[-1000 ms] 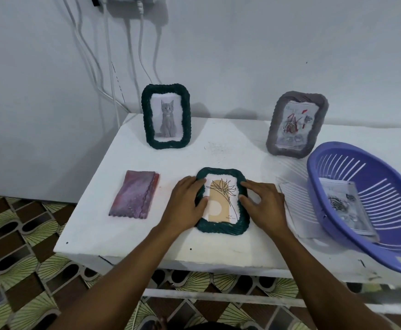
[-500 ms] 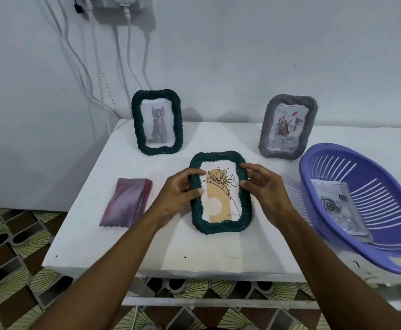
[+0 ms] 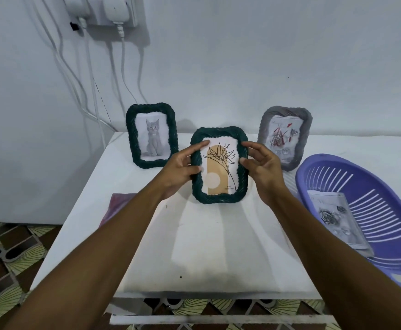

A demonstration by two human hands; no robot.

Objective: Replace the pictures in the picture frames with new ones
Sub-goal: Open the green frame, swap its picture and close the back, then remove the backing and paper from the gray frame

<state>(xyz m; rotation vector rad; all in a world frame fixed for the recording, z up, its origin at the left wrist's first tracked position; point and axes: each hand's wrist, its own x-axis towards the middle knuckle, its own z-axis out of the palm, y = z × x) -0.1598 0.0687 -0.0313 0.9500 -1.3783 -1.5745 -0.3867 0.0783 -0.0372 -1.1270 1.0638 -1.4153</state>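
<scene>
Now, both hands are on the same frame. The dark green woven frame [image 3: 219, 198] is held upright over the middle of the white surface [image 3: 218, 253], face toward the camera, between the two hands. Whether its lower edge touches the surface cannot be told.

Left hand [image 3: 179, 169]: its grip is closed on the frame's left border, with the thumb across the front and the forefinger reaching to the upper left corner. Right hand [image 3: 262, 172]: a pinching grip on the right border, thumb on the front and the other fingers behind or beside the edge.

Inside the held frame sits a picture of a line-drawn flower [image 3: 219, 163] over a tan arch and a pale circle.

Behind, near the wall:
- green frame with a cat picture [image 3: 131, 136], standing, just left of the held frame
- grey frame [image 3: 285, 110] with a rose picture, standing, to the right

A purple slotted basket [image 3: 337, 158] sits at the right edge of the surface, with a grey rose print [image 3: 335, 220] lying inside. A purple-pink cloth [image 3: 121, 203] lies at the left, partly hidden by the left forearm. White chargers [image 3: 113, 8] are plugged in on the wall, and their cables [image 3: 123, 67] hang down.
</scene>
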